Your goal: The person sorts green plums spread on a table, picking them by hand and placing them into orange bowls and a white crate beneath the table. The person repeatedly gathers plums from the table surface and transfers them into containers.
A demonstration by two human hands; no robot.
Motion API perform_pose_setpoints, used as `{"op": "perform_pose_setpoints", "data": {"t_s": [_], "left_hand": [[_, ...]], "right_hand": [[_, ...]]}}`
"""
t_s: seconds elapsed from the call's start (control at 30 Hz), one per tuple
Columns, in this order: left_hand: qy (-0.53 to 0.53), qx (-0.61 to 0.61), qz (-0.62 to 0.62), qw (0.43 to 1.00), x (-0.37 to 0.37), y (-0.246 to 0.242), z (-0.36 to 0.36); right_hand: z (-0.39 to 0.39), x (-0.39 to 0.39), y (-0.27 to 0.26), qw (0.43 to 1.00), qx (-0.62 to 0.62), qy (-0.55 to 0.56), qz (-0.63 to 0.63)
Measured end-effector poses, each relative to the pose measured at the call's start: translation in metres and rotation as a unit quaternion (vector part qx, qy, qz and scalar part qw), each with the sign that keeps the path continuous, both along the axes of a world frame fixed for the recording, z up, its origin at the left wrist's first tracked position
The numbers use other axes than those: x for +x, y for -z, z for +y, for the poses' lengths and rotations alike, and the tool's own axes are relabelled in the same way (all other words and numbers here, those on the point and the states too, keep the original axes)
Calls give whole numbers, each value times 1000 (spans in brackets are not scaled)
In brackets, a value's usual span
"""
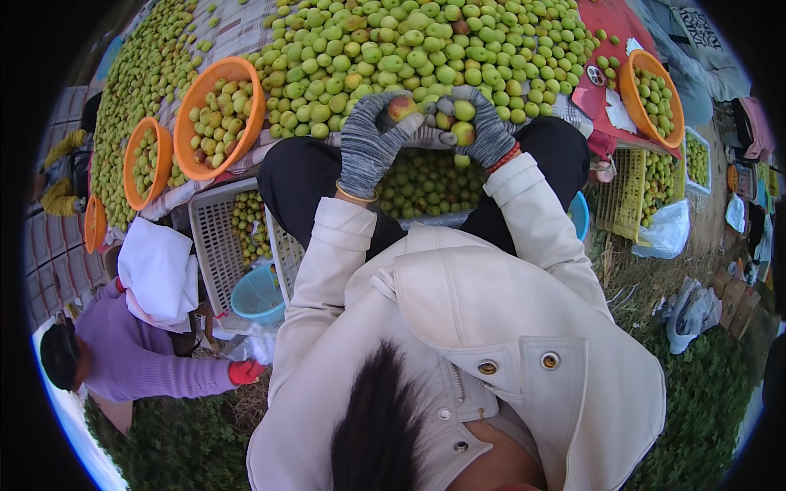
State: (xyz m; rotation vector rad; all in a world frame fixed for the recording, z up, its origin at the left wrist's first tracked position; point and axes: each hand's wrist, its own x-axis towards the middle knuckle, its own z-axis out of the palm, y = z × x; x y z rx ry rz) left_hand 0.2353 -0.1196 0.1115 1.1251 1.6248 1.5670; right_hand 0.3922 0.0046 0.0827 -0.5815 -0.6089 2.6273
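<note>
My left hand [374, 138], in a grey knit glove, holds a reddish-green fruit [401, 108] between thumb and fingers. Close beside it, my right hand [482, 129], gloved alike, holds several green fruits [464, 110], one with a red blush. Both hands are above the near edge of a large heap of green round fruits [368, 55] spread on a cloth-covered surface. Below them, between my knees, more green fruits [433, 184] lie in a container lined with clear plastic.
Orange baskets of fruit stand at the left [258, 116] and right [624, 92]. Lower left are a white plastic crate [212, 245] and a blue basin [258, 294]. A yellow crate [617, 190] stands at the right. A person in a purple sweater [141, 368] is at the left.
</note>
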Motion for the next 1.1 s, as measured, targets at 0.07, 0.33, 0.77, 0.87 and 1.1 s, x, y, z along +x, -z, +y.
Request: {"op": "perform_pose_setpoints", "data": {"t_s": [0.07,0.33,0.77,0.87,1.1], "left_hand": [[17,23,118,993,5,-4,0],[126,2,305,944,42,9,17],[291,-198,-394,849,99,19,42],[300,-214,-471,802,119,19,47],[317,-182,-675,641,95,29,45]], "right_hand": [[-13,5,-1,998,13,-12,-63],[-6,91,-18,997,57,11,-58],[-11,184,-44,922,299,78,-232],[-12,167,-44,921,325,38,-210],[18,210,-22,966,-60,130,214]]}}
